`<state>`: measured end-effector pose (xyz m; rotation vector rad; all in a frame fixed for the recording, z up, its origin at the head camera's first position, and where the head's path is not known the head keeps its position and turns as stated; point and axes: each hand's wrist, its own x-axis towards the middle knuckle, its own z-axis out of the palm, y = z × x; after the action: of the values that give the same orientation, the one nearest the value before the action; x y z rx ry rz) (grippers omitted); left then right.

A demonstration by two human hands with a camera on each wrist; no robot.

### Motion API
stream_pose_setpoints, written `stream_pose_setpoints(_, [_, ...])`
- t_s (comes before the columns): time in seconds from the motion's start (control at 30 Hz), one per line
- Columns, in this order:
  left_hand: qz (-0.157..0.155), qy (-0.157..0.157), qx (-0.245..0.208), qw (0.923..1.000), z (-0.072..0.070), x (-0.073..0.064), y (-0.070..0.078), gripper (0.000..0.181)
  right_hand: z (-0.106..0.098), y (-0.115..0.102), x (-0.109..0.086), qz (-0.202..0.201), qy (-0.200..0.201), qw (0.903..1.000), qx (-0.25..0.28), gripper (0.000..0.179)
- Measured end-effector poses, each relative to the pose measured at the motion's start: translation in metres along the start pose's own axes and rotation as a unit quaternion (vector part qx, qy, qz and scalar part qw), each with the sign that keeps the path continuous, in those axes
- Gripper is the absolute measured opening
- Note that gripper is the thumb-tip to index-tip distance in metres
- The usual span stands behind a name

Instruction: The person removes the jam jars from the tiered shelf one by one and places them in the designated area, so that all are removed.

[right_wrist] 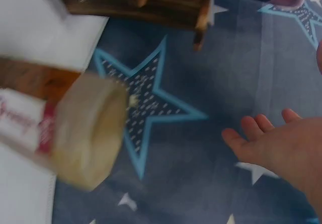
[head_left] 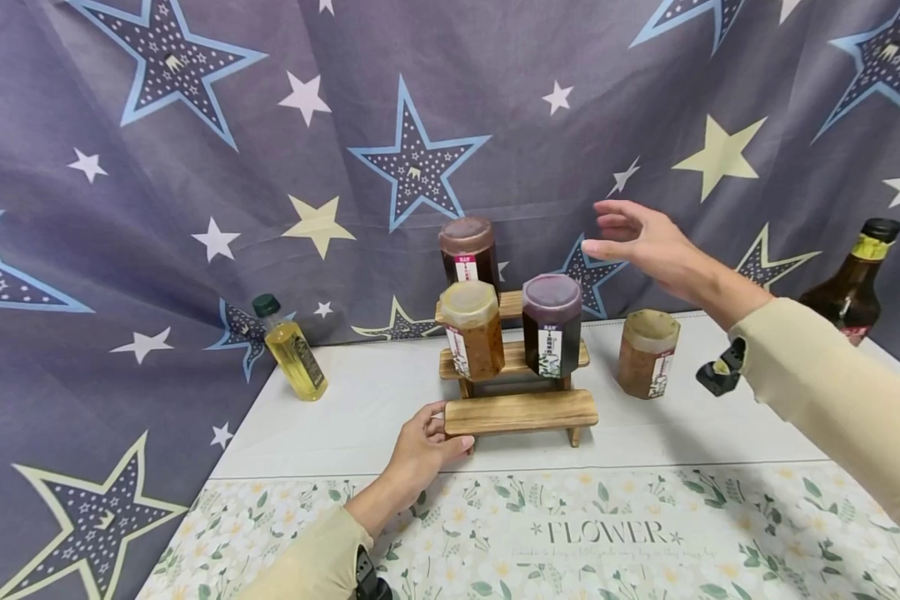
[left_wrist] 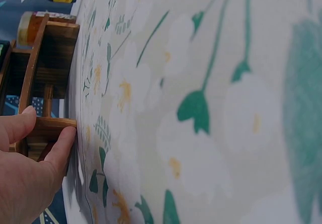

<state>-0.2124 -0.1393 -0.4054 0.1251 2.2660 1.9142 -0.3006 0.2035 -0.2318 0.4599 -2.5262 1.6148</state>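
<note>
One three-step wooden rack [head_left: 513,357] on the white table [head_left: 378,408]: dark red jar [head_left: 467,242] on top, amber jar [head_left: 474,337] and purple jar [head_left: 552,329] side by side on the middle step. Left hand [head_left: 416,457]: thumb and fingers clamped on the lowest step's left end. Right hand [head_left: 648,240] aloft, holding nothing, thumb apart from fingers. Risk: a left-hand tug could tilt the rack, toppling jars; a low right-arm sweep could knock the tan-lidded jar [head_left: 647,358] standing right. Outermost: oil bottle [head_left: 296,354] left, dark bottle [head_left: 846,296] right.
</note>
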Motion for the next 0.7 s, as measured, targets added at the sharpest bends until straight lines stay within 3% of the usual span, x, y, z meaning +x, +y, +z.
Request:
stream_pose_setpoints(0.47, [-0.001,0.004,0.004,1.0,-0.001,0.0,0.001,0.068,0.045,-0.04,0.029,-0.035,-0.055,0.9973,0.035,0.076])
stream_pose_setpoints(0.7, [-0.005,0.003,-0.002,1.0,0.0,0.0,0.001,0.069,0.062,-0.054,0.041,-0.025,-0.082,0.9963,0.002,0.078])
